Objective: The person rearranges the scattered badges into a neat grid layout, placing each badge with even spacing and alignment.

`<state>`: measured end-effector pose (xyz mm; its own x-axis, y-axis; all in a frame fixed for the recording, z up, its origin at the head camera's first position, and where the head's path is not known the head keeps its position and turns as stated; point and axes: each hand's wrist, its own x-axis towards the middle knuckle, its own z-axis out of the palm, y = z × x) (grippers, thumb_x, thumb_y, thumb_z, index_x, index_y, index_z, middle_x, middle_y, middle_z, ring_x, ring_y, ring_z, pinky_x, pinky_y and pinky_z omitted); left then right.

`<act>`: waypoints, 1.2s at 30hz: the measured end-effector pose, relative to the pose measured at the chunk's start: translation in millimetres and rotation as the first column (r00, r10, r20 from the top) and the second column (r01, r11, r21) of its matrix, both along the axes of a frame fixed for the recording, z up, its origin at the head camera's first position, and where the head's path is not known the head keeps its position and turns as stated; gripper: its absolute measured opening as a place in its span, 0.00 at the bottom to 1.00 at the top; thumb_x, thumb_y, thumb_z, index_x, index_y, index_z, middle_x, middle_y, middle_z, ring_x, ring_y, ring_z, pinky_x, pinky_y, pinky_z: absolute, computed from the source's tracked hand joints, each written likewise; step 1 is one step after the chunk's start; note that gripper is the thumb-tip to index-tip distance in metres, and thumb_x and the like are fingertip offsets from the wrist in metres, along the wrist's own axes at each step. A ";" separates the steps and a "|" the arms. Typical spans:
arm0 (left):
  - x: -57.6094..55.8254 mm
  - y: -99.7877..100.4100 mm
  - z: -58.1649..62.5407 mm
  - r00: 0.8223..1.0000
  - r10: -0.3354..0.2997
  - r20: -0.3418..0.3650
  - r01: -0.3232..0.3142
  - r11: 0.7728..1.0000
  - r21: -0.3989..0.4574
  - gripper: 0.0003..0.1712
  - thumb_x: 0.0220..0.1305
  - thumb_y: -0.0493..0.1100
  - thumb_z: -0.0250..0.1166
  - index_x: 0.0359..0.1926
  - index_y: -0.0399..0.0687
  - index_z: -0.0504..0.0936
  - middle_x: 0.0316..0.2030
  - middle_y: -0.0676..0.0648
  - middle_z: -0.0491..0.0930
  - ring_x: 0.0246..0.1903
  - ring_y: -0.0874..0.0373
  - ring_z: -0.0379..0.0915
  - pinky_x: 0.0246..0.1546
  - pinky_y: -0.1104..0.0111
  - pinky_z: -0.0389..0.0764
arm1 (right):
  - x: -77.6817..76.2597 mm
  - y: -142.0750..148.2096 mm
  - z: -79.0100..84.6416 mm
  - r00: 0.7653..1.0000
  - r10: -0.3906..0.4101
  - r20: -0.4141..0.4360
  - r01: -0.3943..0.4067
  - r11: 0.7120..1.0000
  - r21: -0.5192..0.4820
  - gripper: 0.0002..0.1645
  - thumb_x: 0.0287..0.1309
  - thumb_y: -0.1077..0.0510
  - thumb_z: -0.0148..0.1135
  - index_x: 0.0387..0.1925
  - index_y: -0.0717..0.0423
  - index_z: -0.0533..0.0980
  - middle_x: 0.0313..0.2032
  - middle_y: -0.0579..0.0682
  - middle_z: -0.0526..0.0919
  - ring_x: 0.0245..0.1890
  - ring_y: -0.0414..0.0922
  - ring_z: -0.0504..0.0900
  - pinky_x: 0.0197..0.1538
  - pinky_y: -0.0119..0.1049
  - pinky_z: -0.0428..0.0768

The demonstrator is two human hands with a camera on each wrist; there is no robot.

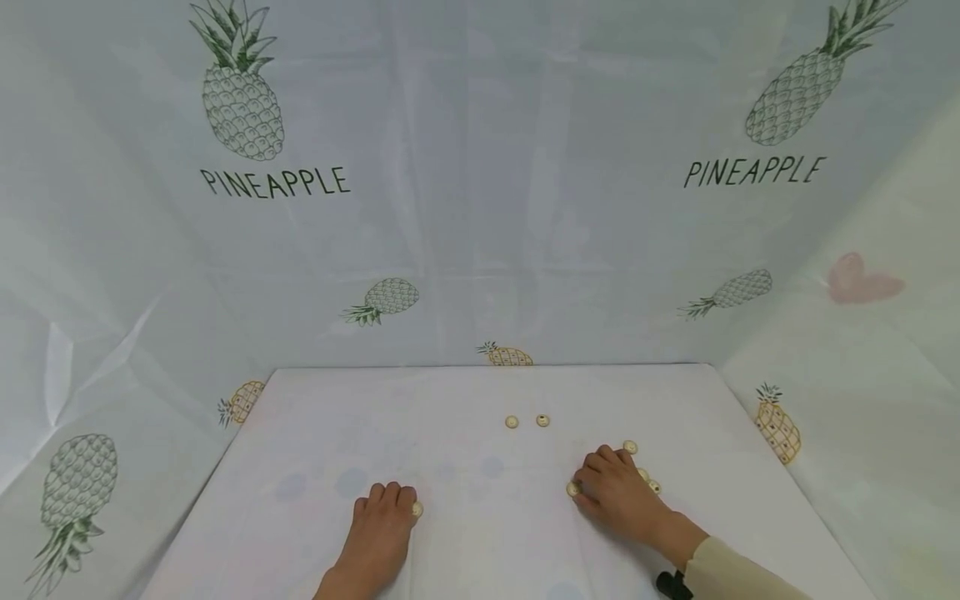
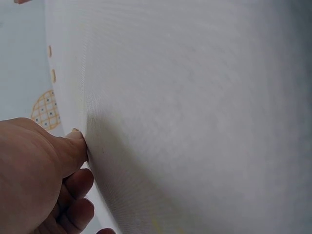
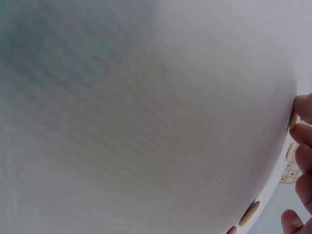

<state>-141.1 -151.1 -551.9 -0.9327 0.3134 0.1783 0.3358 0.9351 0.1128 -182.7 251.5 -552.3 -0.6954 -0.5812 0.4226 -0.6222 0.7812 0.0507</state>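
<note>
In the head view my left hand (image 1: 381, 533) rests low on the white tabletop, with a small round wooden disc (image 1: 417, 508) at its thumb and index finger. The left wrist view shows that thumb (image 2: 73, 148) pressed down at the surface; most of this disc is hidden there. My right hand (image 1: 618, 496) pinches another pale wooden disc (image 1: 572, 489) between thumb and index finger; the right wrist view shows that disc (image 3: 293, 119) edge-on. Close beside the right hand lie a disc (image 1: 630, 447) past the knuckles and two more discs (image 1: 655, 487), partly covered by the hand.
Farther back on the white tabletop (image 1: 360, 408), one disc (image 1: 512, 422) lies left of another disc (image 1: 543, 421) bearing a dark mark. A pineapple-printed cloth (image 1: 480, 208) hangs behind and around the table. A black object (image 1: 672, 586) shows beneath the right wrist.
</note>
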 end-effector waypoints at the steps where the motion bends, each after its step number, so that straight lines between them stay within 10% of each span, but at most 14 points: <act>1: 0.0 -0.6 -0.8 1.000 0.000 0.002 0.000 1.000 -0.002 0.12 0.67 0.43 0.72 0.41 0.46 0.77 0.33 0.51 0.70 0.36 0.54 0.59 0.36 0.56 0.68 | -0.1 -0.5 0.0 1.000 0.001 0.009 -0.001 1.000 0.003 0.13 0.53 0.49 0.81 0.36 0.44 0.84 0.37 0.39 0.80 0.40 0.40 0.69 0.45 0.42 0.68; 20: -0.4 -7.0 -1.2 1.000 0.022 0.003 -0.022 1.000 -0.007 0.12 0.67 0.44 0.71 0.43 0.46 0.77 0.33 0.52 0.69 0.37 0.55 0.59 0.36 0.58 0.66 | -23.1 -27.7 5.7 0.998 -0.008 0.068 0.008 1.000 -0.010 0.10 0.52 0.51 0.78 0.34 0.47 0.83 0.35 0.39 0.78 0.39 0.39 0.68 0.46 0.41 0.69; 36: -5.4 -5.1 -0.1 1.000 0.011 0.028 -0.010 1.000 -0.016 0.13 0.68 0.46 0.72 0.45 0.47 0.77 0.35 0.52 0.71 0.38 0.55 0.60 0.37 0.58 0.66 | -83.9 -81.6 22.5 0.997 -0.041 0.060 0.042 0.999 -0.018 0.10 0.56 0.50 0.77 0.33 0.49 0.83 0.35 0.43 0.79 0.39 0.44 0.68 0.47 0.44 0.68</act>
